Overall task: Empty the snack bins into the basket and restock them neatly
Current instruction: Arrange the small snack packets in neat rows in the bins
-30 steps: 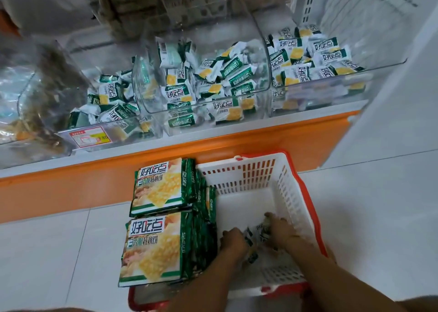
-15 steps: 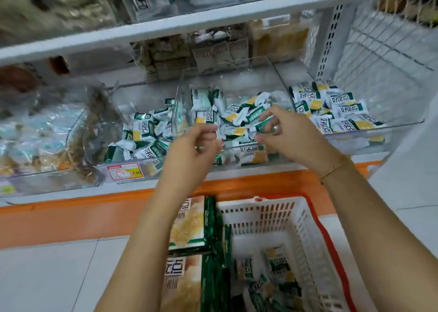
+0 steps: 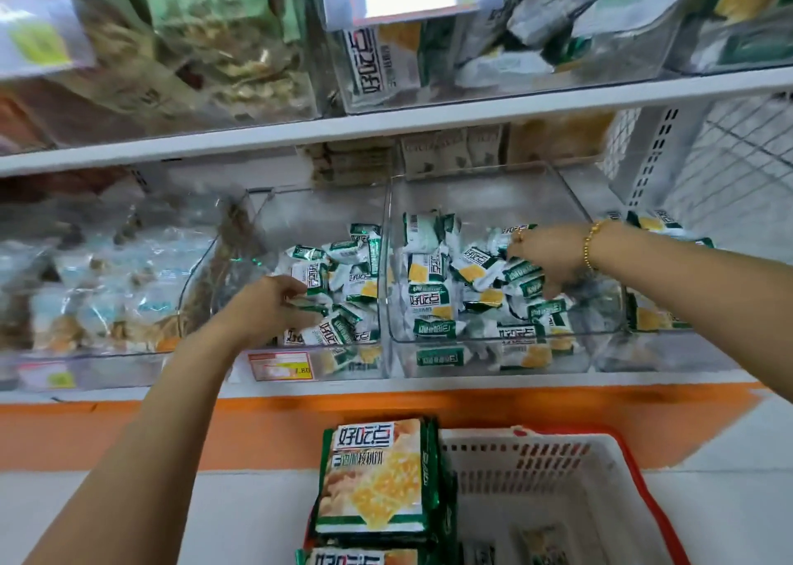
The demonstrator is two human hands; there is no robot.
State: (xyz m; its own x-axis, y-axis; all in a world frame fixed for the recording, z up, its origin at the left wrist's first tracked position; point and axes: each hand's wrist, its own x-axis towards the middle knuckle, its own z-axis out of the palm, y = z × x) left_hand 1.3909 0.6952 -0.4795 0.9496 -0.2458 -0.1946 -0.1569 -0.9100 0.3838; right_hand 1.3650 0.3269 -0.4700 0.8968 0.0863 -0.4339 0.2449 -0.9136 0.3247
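Now my left hand [image 3: 274, 302] curls round a few small green-and-white snack packets [image 3: 343, 281] in the left clear plastic bin [image 3: 317, 208] on the shelf, while my right hand [image 3: 545, 255] closes its fingers on more of them in the neighbouring clear bin [image 3: 489, 187]. Below, the white plastic basket with a red rim [image 3: 536, 461] sits on the floor, large green-and-yellow biscuit packs [image 3: 373, 483] standing at its left side.

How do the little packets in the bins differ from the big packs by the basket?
The small packets are far smaller than the big packs. Small packets lie jumbled in clear bins; big packs stand upright in a row. Small packets are mostly white; big packs show a large biscuit photo. Both share the lettering and green trim.
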